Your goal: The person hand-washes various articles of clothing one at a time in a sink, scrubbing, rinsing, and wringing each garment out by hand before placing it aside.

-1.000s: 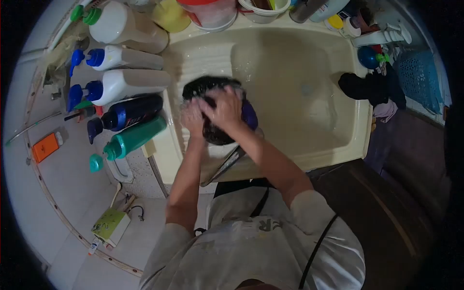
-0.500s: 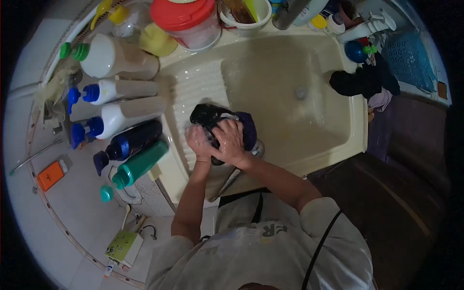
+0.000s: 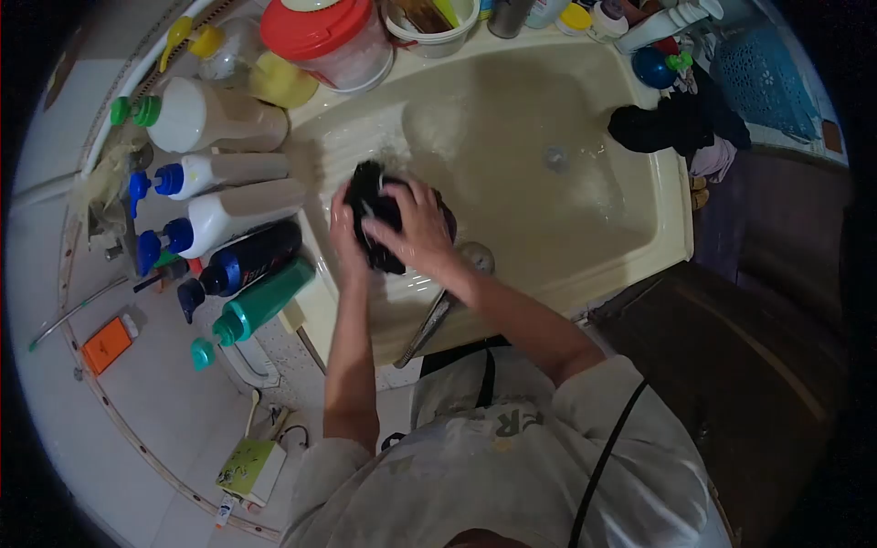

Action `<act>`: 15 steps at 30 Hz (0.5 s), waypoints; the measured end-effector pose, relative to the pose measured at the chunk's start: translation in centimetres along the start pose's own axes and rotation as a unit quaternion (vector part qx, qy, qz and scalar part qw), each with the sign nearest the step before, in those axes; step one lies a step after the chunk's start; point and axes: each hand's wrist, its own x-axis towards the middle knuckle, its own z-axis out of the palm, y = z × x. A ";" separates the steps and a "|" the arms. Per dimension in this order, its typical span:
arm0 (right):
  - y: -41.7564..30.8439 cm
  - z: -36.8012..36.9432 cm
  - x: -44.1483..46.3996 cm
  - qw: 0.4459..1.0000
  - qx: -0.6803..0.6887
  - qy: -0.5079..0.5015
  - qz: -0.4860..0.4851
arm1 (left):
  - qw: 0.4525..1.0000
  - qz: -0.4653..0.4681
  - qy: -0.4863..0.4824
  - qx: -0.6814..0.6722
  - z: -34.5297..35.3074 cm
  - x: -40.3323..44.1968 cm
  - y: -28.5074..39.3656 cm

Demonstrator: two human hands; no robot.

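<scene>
A bunched dark wet cloth, black with some dark purple, is pressed between my two hands over the ribbed washboard end of the cream sink. My left hand grips its left side, its fingers partly hidden behind the cloth. From the right, my right hand clasps the same bundle, thumb and fingers spread across its top. A shower head lies in the sink just beside my right wrist, its metal handle pointing toward my body.
Several bottles line the left ledge, including a white jug and a green bottle. A red-lidded bucket stands on the back rim. Dark clothes hang over the sink's right edge near a blue basket.
My hands and the cloth have moved up and slightly left. The cloth was pressed low under both hands; now it is gathered between them, and more of the shower head shows.
</scene>
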 end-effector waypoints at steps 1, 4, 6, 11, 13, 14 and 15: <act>-0.3 0.3 -2.5 0.999 -0.028 0.002 -0.029 | 0.995 0.045 0.059 0.064 -1.1 -2.7 -2.9; 3.6 1.5 -4.9 0.985 -0.105 -0.137 -0.026 | 0.900 0.229 0.041 0.370 -3.2 -4.3 -7.4; 5.0 3.0 1.1 0.992 -0.081 -0.099 -0.023 | 0.922 0.044 0.078 0.377 -0.8 0.8 -4.5; 5.0 3.2 11.8 0.971 -0.213 -0.065 0.082 | 0.777 0.015 0.053 0.626 2.2 11.9 -1.8; 5.9 2.8 11.3 0.956 -0.119 -0.172 0.207 | 0.818 -0.055 0.034 0.571 2.3 10.2 -0.1; 4.7 1.9 9.7 0.964 -0.060 -0.157 0.203 | 0.893 -0.062 -0.001 0.446 2.4 7.9 2.2; 2.9 1.0 6.9 0.970 -0.004 -0.142 0.197 | 0.948 -0.068 -0.036 0.308 2.3 5.5 3.9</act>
